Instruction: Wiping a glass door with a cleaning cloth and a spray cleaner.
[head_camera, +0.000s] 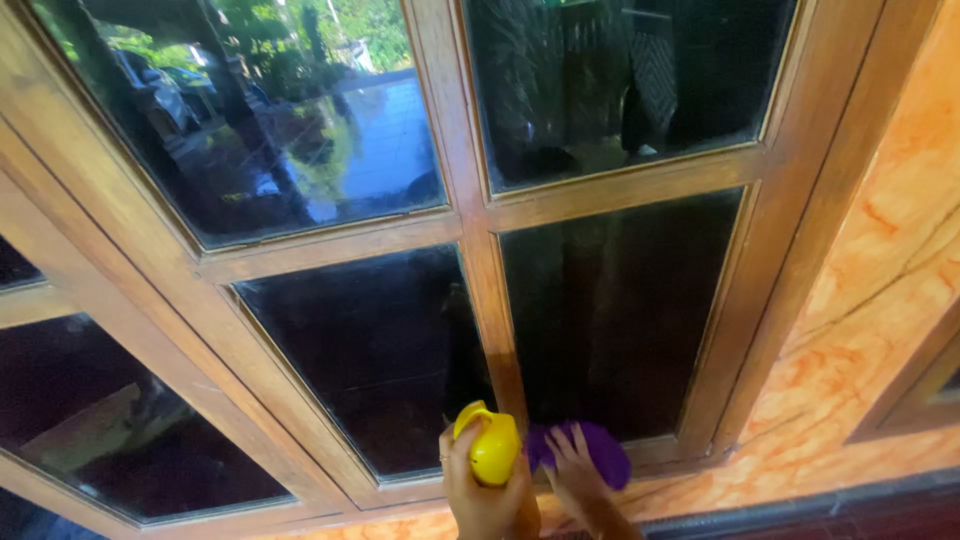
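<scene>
Head view. At the bottom centre of the frame the left hand (480, 490) is wrapped around a yellow spray bottle (492, 447); its fingers are curled closed on the bottle's rounded top, and only that top part of the bottle shows above the hand. Just to the right of it, the right hand (575, 475) lies flat with its fingers (560, 445) spread wide over a purple cloth (598, 450), pressing it against the lower edge of the lower right glass pane (620, 310). The cloth bulges out from under the hand toward the right, and the two hands sit close beside each other, the bottle's side nearly touching the cloth.

The rest of the frame is filled by a wooden window frame (480, 220), brown and varnished, its bars crossing near the upper centre and dividing the glass into dark panes. The upper left pane (270, 130) reflects green trees, a vehicle and a wet paved yard. The lower middle pane (370, 350) is almost black. Another dark pane (100, 430) at the lower left reflects something pale and slanted. To the right of the frame runs an orange marbled wall (880, 300), veined with paler streaks, reaching down to the lower right corner.
</scene>
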